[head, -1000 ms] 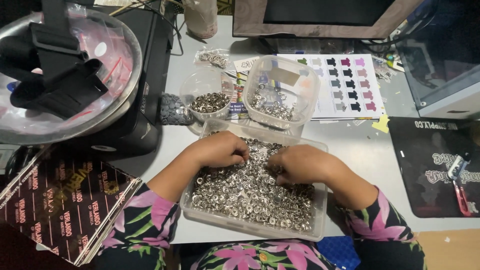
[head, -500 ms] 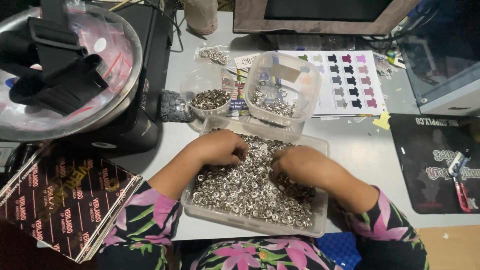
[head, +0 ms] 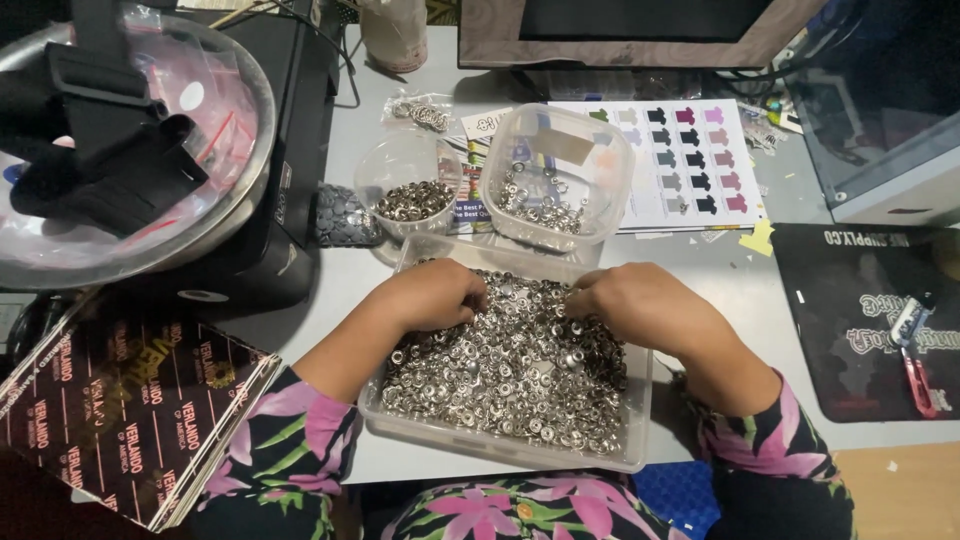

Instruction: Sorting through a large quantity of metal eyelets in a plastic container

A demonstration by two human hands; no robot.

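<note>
snaps: I'm looking at a heap of small silver metal snap parts (head: 510, 370), ring-shaped and shiny, filling the tray almost wall to wall.
tray: clear plastic tub (head: 500, 445), rectangular, sitting at 6 o'clock on the grey table (head: 330, 300), right in front of the person.
handling: my guess is each piece is light, hard and slick, so a single one would skate off a fingertip. Together they look heavy, and loose enough to shift like gravel. I'd pinch one by its rim, or scoop a bunch with cupped fingers. The tray itself I'd lift by both short walls, since thin plastic probably flexes.
left hand: left hand (head: 435, 295) is curled down into the pile at the tray's 11 o'clock corner, fingers bunched together and buried in snaps. Can't tell if it's actually gripping any.
right hand: right hand (head: 630, 300) is at the tray's 1 o'clock corner, knuckles up, fingers tucked under into the heap. Same deal, I can't see what's between the fingertips.
cup: small round clear cup (head: 410, 190) at 11 o'clock beyond the tray, with a darker batch of snaps in the bottom.
box: square clear box (head: 600, 150) at 12 o'clock, just a thin scatter of pieces inside.
chart: colour sheet (head: 690, 160) of little shirt shapes at 1 o'clock, lying flat.
</note>
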